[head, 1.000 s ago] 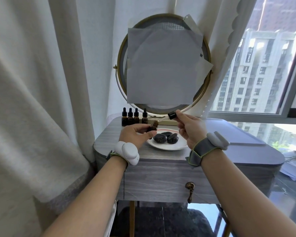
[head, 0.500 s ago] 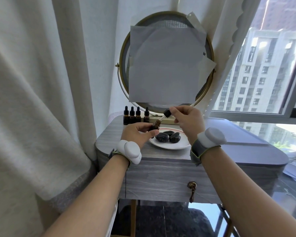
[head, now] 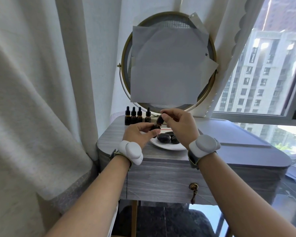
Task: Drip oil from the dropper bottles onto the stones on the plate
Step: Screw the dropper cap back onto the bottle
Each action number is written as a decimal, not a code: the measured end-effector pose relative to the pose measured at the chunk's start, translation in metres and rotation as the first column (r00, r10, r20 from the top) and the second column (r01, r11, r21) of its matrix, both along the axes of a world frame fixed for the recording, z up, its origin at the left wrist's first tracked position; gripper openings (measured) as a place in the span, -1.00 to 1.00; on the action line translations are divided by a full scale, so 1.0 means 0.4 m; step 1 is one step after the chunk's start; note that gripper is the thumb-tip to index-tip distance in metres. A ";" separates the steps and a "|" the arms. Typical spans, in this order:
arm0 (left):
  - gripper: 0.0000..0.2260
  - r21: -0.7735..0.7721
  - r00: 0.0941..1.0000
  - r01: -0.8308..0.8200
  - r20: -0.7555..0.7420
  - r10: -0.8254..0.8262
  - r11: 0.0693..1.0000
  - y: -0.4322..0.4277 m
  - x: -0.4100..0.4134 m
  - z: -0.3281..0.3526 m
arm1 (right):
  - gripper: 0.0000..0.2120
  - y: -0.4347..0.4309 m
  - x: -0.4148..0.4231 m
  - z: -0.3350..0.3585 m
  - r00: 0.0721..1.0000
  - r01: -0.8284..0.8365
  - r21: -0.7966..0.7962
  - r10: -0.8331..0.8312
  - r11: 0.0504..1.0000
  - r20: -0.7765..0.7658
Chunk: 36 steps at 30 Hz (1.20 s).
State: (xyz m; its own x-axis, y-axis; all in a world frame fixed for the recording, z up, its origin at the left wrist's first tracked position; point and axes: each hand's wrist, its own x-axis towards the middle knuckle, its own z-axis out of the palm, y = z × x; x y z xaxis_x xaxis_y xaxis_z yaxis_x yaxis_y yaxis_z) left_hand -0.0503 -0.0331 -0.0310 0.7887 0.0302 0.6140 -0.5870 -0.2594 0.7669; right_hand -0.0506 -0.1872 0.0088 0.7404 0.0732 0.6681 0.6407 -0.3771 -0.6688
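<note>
The left hand (head: 137, 132) is gripping a dropper bottle (head: 155, 126) over the edge of the plate (head: 167, 147) of stones (head: 163, 138) while the right hand's (head: 179, 124) fingers (head: 167, 115) are pinching its cap (head: 160, 118) — seemingly twisting it — so the next move is calling for a steady, upright bottle.

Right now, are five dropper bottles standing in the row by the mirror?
No, only four bottles stand in that row; a fifth bottle is gripped by the left hand, its cap pinched by the right hand.

Bare forearms, white rounded wrist devices (head: 131, 151) on grey-green straps (head: 193, 159)
</note>
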 end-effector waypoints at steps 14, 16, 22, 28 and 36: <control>-0.81 0.036 0.999 0.044 0.008 -0.044 0.998 0.004 -0.005 0.004 | -0.60 0.003 0.020 -0.013 0.980 0.125 -0.014 -0.125 0.992 -0.158; -0.79 0.031 0.999 0.040 0.011 -0.041 0.999 0.004 -0.002 0.003 | -0.64 0.000 0.015 -0.011 0.980 0.079 0.003 -0.077 0.997 -0.184; -0.81 0.016 1.000 0.027 0.001 -0.028 0.999 0.004 0.003 0.001 | -0.64 -0.021 -0.001 -0.002 0.955 -0.179 0.153 0.209 0.972 -0.210; -0.80 0.011 0.999 0.040 -0.010 -0.040 0.999 0.006 0.001 0.000 | -0.73 -0.011 -0.004 -0.007 0.981 -0.113 0.080 0.124 0.990 -0.150; -0.80 0.038 0.999 0.039 -0.010 -0.039 0.999 0.006 -0.002 0.002 | -0.60 -0.002 0.009 -0.015 0.983 0.016 -0.002 -0.016 1.000 -0.183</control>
